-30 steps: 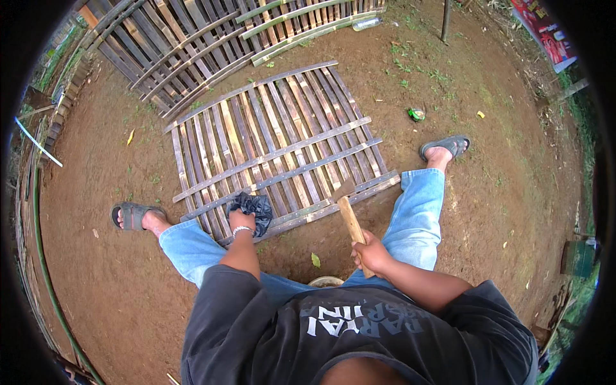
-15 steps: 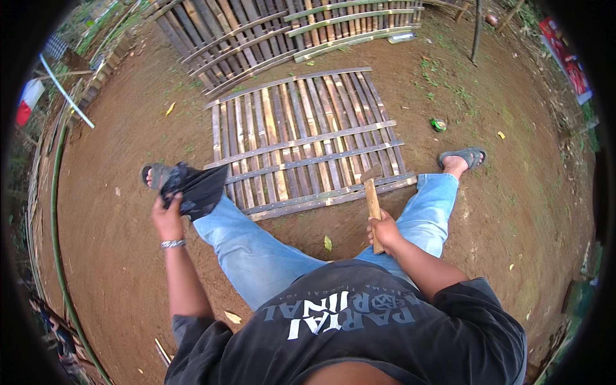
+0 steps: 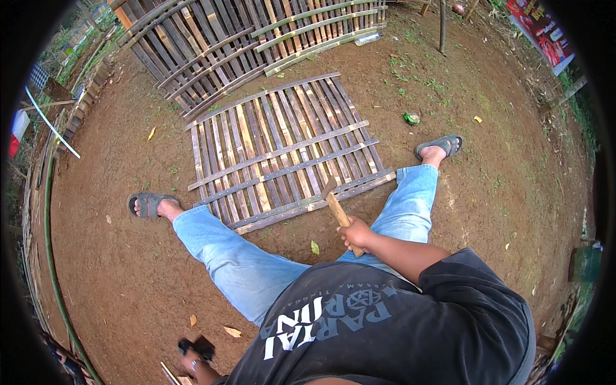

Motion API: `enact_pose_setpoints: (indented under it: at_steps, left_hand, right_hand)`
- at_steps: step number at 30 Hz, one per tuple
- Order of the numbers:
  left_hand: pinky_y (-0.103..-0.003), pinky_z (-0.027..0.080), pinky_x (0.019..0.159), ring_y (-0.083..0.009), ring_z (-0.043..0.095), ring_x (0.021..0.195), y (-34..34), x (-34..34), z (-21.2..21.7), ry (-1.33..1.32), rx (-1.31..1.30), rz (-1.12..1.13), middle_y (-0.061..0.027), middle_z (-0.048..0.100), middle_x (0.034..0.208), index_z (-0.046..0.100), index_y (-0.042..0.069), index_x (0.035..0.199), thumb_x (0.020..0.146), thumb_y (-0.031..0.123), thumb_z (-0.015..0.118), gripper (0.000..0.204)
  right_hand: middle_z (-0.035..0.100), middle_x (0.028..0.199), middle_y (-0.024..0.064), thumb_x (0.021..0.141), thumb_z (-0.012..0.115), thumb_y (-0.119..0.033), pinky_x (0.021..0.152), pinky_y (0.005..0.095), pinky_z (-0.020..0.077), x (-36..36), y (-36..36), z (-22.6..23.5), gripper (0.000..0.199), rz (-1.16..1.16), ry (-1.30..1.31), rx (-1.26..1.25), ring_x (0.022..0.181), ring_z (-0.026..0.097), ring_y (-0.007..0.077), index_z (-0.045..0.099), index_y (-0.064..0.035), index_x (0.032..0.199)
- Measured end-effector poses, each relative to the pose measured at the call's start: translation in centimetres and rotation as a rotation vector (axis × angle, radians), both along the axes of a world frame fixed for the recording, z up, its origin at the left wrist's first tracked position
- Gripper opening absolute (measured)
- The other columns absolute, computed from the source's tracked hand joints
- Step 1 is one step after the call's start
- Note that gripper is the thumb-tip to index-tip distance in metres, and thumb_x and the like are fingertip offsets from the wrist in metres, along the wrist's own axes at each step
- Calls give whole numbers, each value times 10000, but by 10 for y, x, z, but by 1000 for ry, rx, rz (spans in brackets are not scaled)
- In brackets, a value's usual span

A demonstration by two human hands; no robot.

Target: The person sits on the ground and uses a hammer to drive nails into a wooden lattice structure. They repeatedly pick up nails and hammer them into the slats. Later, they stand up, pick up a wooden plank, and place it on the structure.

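Observation:
My right hand point(image 3: 356, 235) is closed round the wooden handle of a hammer point(image 3: 336, 206), held above my lap. Its brownish head tilts up and left, in line with the near edge of a slatted bamboo panel point(image 3: 282, 144). That panel lies flat on the ground between my spread legs, its slats crossed by several battens. Down at the lower left, low beside my hip, my left hand point(image 3: 188, 359) is closed on a black plastic bag point(image 3: 204, 347), which is bunched up and slightly blurred.
Larger slatted bamboo panels point(image 3: 212, 48) stand beyond the flat one. A clear bottle point(image 3: 367, 40) lies beside them. On the brown soil are a green wrapper point(image 3: 411, 119) and several leaves. A long green pole point(image 3: 51, 256) runs along the left, and thin sticks point(image 3: 170, 373) lie near my left hand.
My left hand has carried the black bag from beside my left foot down and back to the lower left. The view has shifted, and the hammer now tilts more to the left.

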State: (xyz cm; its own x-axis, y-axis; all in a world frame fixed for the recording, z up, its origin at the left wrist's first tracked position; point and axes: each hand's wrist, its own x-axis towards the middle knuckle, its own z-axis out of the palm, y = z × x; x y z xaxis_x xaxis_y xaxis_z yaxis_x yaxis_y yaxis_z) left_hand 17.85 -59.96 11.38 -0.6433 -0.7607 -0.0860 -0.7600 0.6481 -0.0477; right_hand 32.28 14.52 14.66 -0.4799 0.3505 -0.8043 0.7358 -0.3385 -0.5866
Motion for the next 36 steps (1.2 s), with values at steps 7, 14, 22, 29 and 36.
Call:
enact_pose_setpoints:
  at_steps: [7,14,22,29,36]
  left_hand:
    - [-436,540,904,-355,678,1070,-15,206,-41,-287,64,395,-206,711,1119,723,19,1096,819,384,706,459]
    - [-430,537,915,-346,671,1100,16,262,-14,-192,121,615,-210,705,1134,717,13,1089,819,385,707,460]
    - [-421,521,946,-371,651,1102,37,333,-21,-97,208,741,-220,694,1132,703,10,1116,865,381,695,448]
    - [-431,526,938,-387,675,1048,-25,306,27,150,84,896,-229,705,1081,741,2,1021,847,371,684,412]
    - [-439,419,1084,-400,481,1320,-119,333,127,544,-417,1052,-290,527,1379,569,-13,1318,707,432,846,805]
  right_hand:
    - [508,700,6,968,614,-178,408,299,445,-16,1,-5,156,206,27,38,496,503,120,507,-90,1042]
    - [546,700,57,973,599,-167,443,336,469,-19,40,-42,155,335,41,132,516,548,184,495,-80,1049]
    - [524,701,40,972,568,-182,442,325,455,-98,42,-12,144,330,63,136,541,532,170,477,-105,1053]
    - [501,700,36,987,542,-217,425,322,442,-149,32,25,133,363,195,232,502,497,161,459,-121,1025]
    - [485,673,39,1000,552,-218,417,322,450,-135,12,32,192,589,155,261,493,508,162,472,-95,1124]
